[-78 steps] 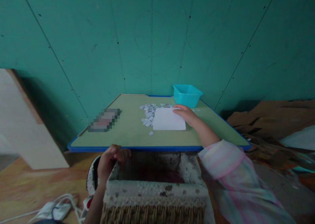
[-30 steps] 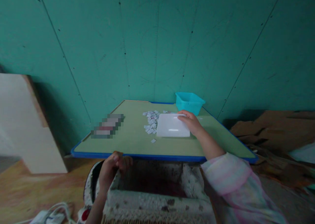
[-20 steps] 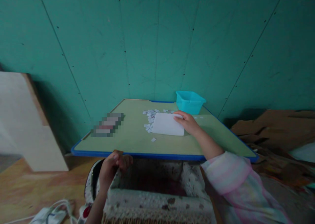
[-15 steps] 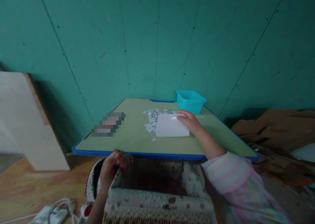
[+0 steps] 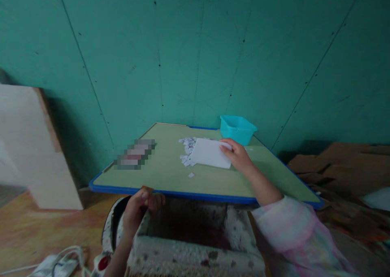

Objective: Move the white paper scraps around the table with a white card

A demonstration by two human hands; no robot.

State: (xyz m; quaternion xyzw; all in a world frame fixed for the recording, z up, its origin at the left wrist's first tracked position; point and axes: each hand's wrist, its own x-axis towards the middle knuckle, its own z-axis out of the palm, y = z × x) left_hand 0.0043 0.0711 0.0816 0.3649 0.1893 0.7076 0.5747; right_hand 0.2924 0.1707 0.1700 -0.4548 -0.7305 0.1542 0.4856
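My right hand (image 5: 237,155) grips the right edge of a flat white rectangular board (image 5: 211,152), thumb on top. The board is held over the table, its left side beside a heap of small white paper pieces (image 5: 188,149) and hiding part of it. One loose paper piece (image 5: 191,175) lies nearer the front. My left hand (image 5: 141,206) is closed at the near table edge, over the left rim of a fabric-lined basket (image 5: 198,248). Something small and orange-brown (image 5: 148,188) shows at its fingertips, too little to name.
A turquoise plastic bin (image 5: 237,129) stands at the table's back right. A blurred-out flat object (image 5: 134,155) lies on the left of the blue-edged table (image 5: 164,175). A pale panel (image 5: 39,147) leans at left, cardboard (image 5: 347,163) is piled at right, and cables (image 5: 71,254) lie lower left.
My right hand has tilted and turned the white board slightly, its left end lower toward the paper heap. My left hand stays in place. The view has shifted a little.
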